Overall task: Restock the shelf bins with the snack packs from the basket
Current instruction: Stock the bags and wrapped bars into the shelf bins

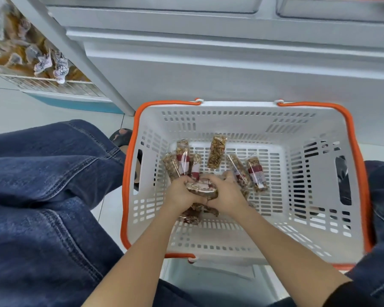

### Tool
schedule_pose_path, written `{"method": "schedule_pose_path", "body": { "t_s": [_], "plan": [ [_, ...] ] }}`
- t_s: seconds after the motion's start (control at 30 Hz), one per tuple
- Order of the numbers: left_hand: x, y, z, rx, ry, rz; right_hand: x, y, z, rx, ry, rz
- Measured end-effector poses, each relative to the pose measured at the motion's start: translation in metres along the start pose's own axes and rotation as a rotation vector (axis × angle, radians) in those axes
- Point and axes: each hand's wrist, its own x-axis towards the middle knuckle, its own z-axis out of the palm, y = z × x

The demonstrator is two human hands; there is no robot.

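A white basket with an orange rim stands on the floor between my knees. Several clear-wrapped snack packs lie on its bottom, among them a golden bar and a red-labelled bar. My left hand and my right hand are both down in the basket, gripping a bundle of snack packs between them. More packs poke out below my hands. The white shelf bins show along the top edge.
A wire shelf at the upper left holds wrapped snacks. The white shelf base rises right behind the basket. My jeans-clad legs flank the basket on both sides, and a dark shoe shows by its left corner.
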Motion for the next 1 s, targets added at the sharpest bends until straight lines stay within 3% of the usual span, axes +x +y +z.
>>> {"method": "schedule_pose_path", "body": {
  "t_s": [0.3,0.53,0.6,0.7,0.8,0.93,1.0],
  "plan": [
    [-0.055,0.117,-0.01,-0.032,-0.125,0.411,-0.046,-0.021,-0.128,0.085,0.252,-0.054],
    [-0.121,0.223,-0.034,-0.056,-0.163,0.841,-0.112,-0.057,-0.253,0.043,0.738,-0.29],
    [-0.127,0.249,-0.044,0.037,-0.08,0.976,-0.132,-0.065,-0.291,0.043,0.894,-0.323],
    [-0.123,0.29,-0.063,0.269,0.217,1.212,-0.152,-0.074,-0.349,-0.026,1.097,-0.353],
    [-0.113,0.339,-0.07,0.489,0.473,1.358,-0.153,-0.08,-0.394,-0.037,1.172,-0.347],
    [-0.084,0.366,-0.058,0.919,0.602,1.34,-0.141,-0.078,-0.428,0.12,1.207,-0.365],
    [-0.07,0.357,-0.048,1.068,0.739,1.34,-0.136,-0.078,-0.439,0.092,1.166,-0.335]
  ]
}}
